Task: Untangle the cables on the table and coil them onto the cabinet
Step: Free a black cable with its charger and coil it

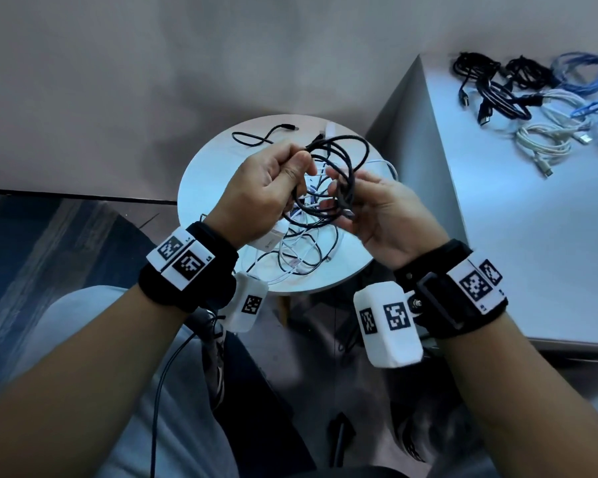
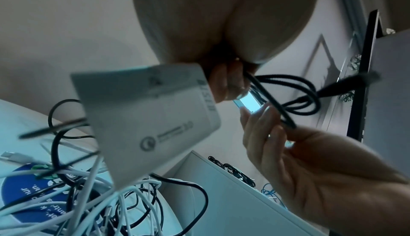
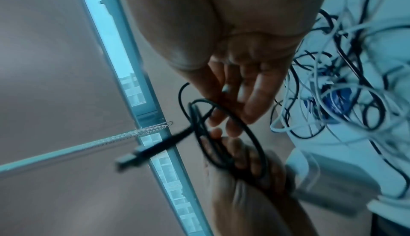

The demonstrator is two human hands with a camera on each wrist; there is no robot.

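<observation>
Grey-beige wall [image 1: 118,81] fills the upper part of the head view, meeting dark wood-look flooring [image 1: 32,253] along a black skirting line. White and broad, the cabinet [image 1: 532,236] stands to the right, its top carrying coiled cables [image 1: 539,98] in black, blue and white. Beside it sits the round white table [image 1: 208,174], strewn with a tangle of white and black leads [image 1: 301,250] and one loose black lead [image 1: 256,138] near its far edge. Above the table, the left hand [image 1: 266,194] has its fingers curled, pinching a partly looped black cable [image 1: 339,174]. The right hand [image 1: 384,215] is palm-up, fingers loosely bent, gripping the same loops, as best the blurred wrist views show. A white charger block [image 2: 146,117] hangs close below the left palm.
</observation>
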